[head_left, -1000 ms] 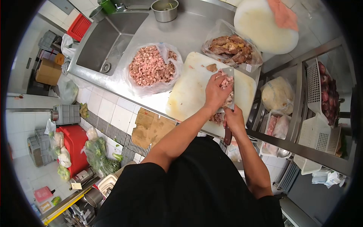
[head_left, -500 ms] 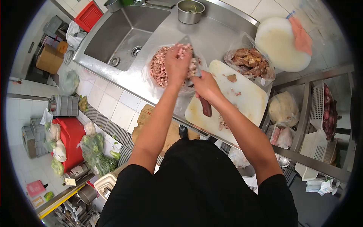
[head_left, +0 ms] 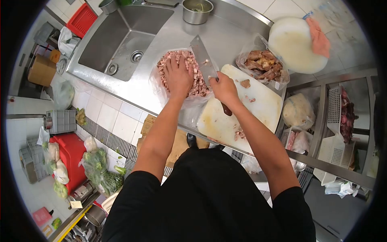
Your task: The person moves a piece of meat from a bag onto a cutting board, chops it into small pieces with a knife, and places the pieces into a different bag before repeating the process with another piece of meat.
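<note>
Diced pinkish meat lies in a clear plastic bag on the steel counter. My left hand rests palm down on the meat, its fingers spread. In my right hand is the handle of a wide-bladed knife, its blade pointing up and left along the right side of the meat. A few meat bits cling to the blade. Below and right of my right hand is a white cutting board with small scraps and one brown piece on it.
A steel sink is at the left of the counter, with a metal pot behind. A bag of large browned meat pieces sits beyond the board. At the far right are a round white board with an orange cloth and a steel rack.
My left hand has moved off the blade and down onto the diced meat, fingers now spread. The meat that was on the blade is mostly gone, and the knife lies flatter in view.
</note>
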`<action>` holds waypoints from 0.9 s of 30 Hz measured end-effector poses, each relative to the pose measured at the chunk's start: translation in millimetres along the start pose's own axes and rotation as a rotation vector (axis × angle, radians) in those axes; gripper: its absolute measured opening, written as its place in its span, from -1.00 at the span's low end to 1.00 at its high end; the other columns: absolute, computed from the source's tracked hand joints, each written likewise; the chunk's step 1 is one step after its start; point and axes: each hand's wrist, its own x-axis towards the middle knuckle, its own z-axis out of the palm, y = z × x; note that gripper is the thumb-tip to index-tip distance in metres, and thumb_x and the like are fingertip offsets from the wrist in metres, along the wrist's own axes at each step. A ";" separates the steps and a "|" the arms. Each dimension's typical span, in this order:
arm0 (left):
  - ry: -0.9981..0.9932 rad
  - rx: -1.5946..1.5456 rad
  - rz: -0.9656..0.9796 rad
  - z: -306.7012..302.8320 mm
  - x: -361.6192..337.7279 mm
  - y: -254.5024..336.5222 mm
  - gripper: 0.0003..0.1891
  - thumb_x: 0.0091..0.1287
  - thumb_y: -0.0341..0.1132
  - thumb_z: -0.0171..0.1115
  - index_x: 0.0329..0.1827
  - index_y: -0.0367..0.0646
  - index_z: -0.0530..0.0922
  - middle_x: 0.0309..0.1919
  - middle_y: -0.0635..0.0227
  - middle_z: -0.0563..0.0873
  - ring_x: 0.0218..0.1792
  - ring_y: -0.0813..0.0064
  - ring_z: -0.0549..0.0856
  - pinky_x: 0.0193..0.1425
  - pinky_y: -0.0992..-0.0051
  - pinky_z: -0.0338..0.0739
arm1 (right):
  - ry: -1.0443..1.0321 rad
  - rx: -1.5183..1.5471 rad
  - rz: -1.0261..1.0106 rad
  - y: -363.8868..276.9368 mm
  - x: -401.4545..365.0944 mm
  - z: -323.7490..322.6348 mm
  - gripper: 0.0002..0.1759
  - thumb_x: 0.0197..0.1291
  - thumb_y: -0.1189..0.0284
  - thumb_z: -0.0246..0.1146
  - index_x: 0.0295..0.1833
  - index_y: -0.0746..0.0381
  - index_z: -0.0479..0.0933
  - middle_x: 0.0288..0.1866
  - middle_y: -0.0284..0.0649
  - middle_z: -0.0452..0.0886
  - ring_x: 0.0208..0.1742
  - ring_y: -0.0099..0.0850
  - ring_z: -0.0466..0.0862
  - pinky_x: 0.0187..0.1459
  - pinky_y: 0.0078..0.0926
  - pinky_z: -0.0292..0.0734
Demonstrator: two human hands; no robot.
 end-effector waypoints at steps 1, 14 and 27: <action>-0.012 0.050 0.006 0.6 0.8 1.5 -0.43 0.47 -0.03 0.23 0.44 -0.16 0.55 0.46 -0.13 0.46 0.51 -0.18 0.35 0.61 -0.14 0.15 | -0.046 0.086 0.061 1.3 0.3 -2.0 -0.62 0.41 0.22 0.17 -0.04 0.37 0.60 -0.28 0.11 0.76 -0.23 0.05 0.80 -0.10 -0.04 0.67; -0.078 -0.272 0.136 -34.9 -15.7 42.4 -0.33 0.54 0.04 0.11 0.61 -0.16 0.36 0.61 -0.18 0.26 0.60 -0.27 0.22 0.65 -0.31 -0.06 | -0.312 0.781 0.254 8.2 -15.5 -13.3 -0.59 0.57 0.10 -0.06 -0.14 0.23 0.45 -0.54 -0.28 0.52 -0.65 -0.44 0.51 -0.59 -0.41 0.46; -0.053 0.051 -0.060 -6.3 21.9 -12.0 -0.52 0.53 -0.15 0.12 0.46 -0.10 0.54 0.52 -0.04 0.46 0.50 -0.14 0.41 0.56 -0.22 0.21 | -0.356 0.603 0.223 57.7 -121.9 -36.5 -0.55 0.54 0.14 0.08 -0.29 0.28 0.51 -0.58 -0.28 0.54 -0.67 -0.47 0.51 -0.53 -0.44 0.46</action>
